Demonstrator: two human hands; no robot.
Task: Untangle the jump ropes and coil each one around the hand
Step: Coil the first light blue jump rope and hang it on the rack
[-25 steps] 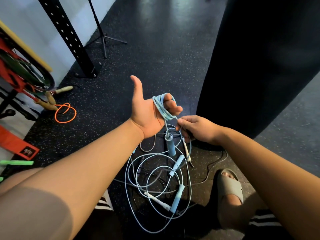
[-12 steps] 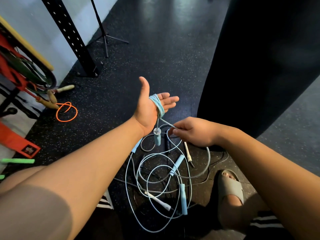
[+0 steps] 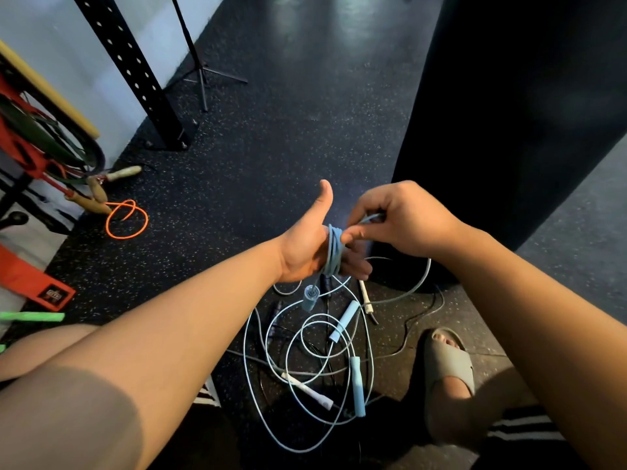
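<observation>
Above the floor (image 3: 271, 147), mid-scene: left hand (image 3: 302, 256) spread, thumb up, blue jump rope (image 3: 334, 252) coiled round its palm. Right hand (image 3: 403, 218) pinches the rope's loose strand beside the coil; other ropes (image 3: 345, 318) lie tangled below.

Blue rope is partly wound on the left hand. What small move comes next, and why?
Probably the right hand should carry its pinched strand of the blue jump rope down around the left hand for another turn: loose rope trails from it to the floor.

blue rope (image 3: 334, 252): coiled round left hand (image 3: 302, 257), handle (image 3: 310, 298) dangling | pale ropes (image 3: 345, 318): tangled on floor
</observation>
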